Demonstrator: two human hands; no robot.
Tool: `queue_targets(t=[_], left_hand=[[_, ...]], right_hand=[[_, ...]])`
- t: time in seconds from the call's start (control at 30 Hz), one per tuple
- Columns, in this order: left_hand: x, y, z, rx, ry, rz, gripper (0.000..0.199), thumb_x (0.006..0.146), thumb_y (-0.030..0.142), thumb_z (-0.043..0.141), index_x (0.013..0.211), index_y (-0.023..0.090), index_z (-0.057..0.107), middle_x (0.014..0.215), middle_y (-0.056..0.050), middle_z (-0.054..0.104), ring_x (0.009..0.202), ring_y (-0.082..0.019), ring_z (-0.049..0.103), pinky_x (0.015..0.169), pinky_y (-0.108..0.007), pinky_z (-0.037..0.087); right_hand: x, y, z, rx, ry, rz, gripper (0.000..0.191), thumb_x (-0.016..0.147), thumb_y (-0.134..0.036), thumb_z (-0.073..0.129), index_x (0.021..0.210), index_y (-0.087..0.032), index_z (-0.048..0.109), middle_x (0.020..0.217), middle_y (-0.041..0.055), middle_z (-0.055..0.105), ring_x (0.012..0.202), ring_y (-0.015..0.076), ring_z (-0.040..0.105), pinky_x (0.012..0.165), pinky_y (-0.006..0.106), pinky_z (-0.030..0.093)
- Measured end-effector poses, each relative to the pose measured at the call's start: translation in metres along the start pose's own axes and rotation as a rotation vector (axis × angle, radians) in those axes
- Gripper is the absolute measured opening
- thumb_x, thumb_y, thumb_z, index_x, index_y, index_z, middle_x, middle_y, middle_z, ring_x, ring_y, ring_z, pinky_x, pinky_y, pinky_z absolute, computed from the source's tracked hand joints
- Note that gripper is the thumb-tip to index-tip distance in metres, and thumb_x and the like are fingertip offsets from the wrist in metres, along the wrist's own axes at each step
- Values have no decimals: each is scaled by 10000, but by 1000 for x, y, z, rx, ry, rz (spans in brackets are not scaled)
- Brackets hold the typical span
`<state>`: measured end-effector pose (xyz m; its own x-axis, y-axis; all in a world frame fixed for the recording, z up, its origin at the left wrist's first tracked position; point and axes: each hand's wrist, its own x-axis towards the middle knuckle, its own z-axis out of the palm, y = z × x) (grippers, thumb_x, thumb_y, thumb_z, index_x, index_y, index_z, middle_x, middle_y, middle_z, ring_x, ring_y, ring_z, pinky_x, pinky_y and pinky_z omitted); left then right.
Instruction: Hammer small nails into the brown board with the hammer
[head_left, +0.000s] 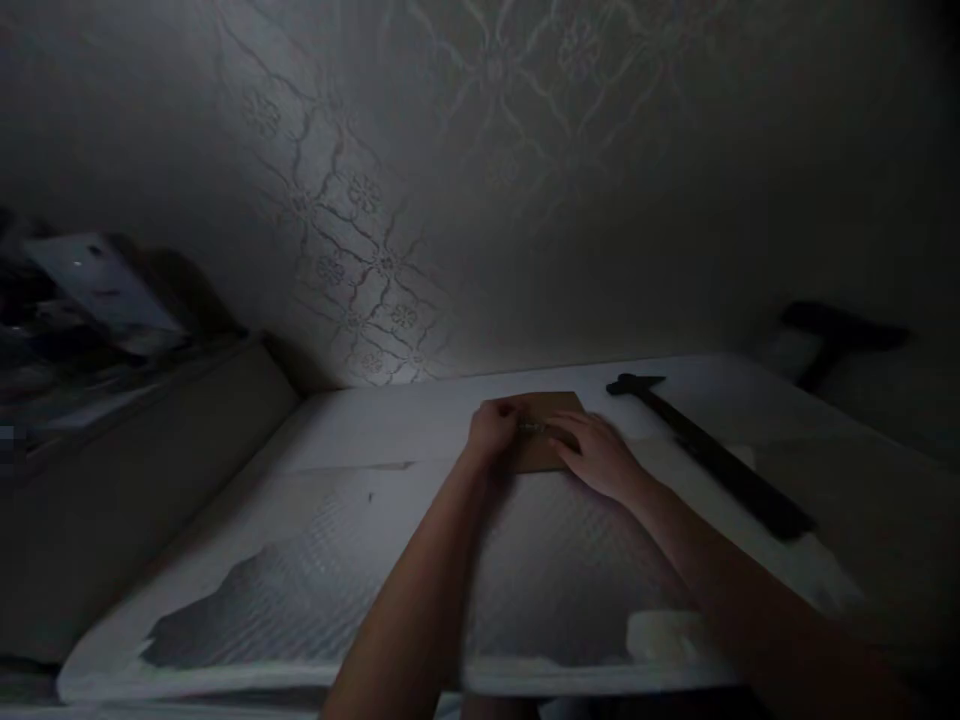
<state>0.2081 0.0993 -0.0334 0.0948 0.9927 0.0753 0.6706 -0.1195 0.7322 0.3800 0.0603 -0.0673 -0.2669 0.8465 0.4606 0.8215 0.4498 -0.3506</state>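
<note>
A flat brown board [541,460] lies on the white surface in front of me, with both hands on it. My left hand [493,426] is at its left side, fingers closed together as in a pinch; what they hold, if anything, is too small and dark to make out. My right hand [596,452] rests on the board's right side with fingers stretched out and apart. Between the hands lies a row of small shiny bits [532,427], too blurred to name. To the right, a dark long-handled hammer [701,448] lies on the surface.
The white work surface [360,425] has a worn grey patch [262,600] near its front edge. A patterned wall [525,220] rises behind. Left stands a ledge with a white box [105,285] and clutter. A dark T-shaped object [844,330] is at far right.
</note>
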Motion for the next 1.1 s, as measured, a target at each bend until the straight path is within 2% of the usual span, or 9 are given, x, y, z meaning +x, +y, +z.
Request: queue_targets(t=[0.07, 0.23, 0.43, 0.63, 0.87, 1.1], left_hand=[[-1, -1, -2, 23, 8, -9, 226, 828, 141, 583, 992, 140, 738, 1021, -76, 724, 939, -189, 656, 844, -251, 477], [-1, -3, -7, -20, -74, 3, 239, 738, 92, 647, 946, 147, 750, 974, -60, 734, 916, -191, 666, 840, -259, 493], [1, -6, -7, -33, -104, 20, 258, 741, 83, 626, 961, 141, 749, 1022, -79, 726, 940, -191, 662, 861, -260, 492], [-3, 2, -9, -28, -146, 25, 281, 742, 48, 584, 937, 148, 759, 967, -66, 738, 923, -205, 669, 850, -273, 504], [-3, 2, -10, -23, -195, 34, 255, 754, 69, 585, 915, 159, 760, 947, -54, 738, 905, -189, 669, 844, -261, 503], [-7, 7, -9, -20, -248, 77, 267, 755, 67, 543, 898, 137, 758, 908, -57, 738, 868, -179, 664, 815, -252, 502]], right_hand=[[1, -1, -1, -20, 2, -14, 313, 891, -213, 485, 1153, -189, 654, 1216, 105, 641, 1117, 234, 572, 981, 411, 411], [4, -5, -4, 9, -11, -65, 252, 896, -187, 498, 1053, -209, 694, 1091, 58, 700, 1024, 207, 603, 934, 371, 424], [6, -8, -2, 13, 45, -33, 152, 856, -190, 571, 877, -220, 719, 955, 52, 722, 881, 197, 626, 826, 339, 448], [6, -6, 2, 37, 81, 4, 78, 812, -187, 631, 821, -210, 706, 898, 51, 713, 843, 198, 620, 787, 324, 451], [6, -2, 0, 23, 114, 43, 104, 795, -157, 627, 731, -206, 694, 819, 44, 701, 806, 191, 624, 780, 322, 456], [6, -1, -3, 52, 141, 60, 182, 815, -109, 556, 808, -202, 712, 872, 54, 719, 824, 189, 649, 774, 309, 483]])
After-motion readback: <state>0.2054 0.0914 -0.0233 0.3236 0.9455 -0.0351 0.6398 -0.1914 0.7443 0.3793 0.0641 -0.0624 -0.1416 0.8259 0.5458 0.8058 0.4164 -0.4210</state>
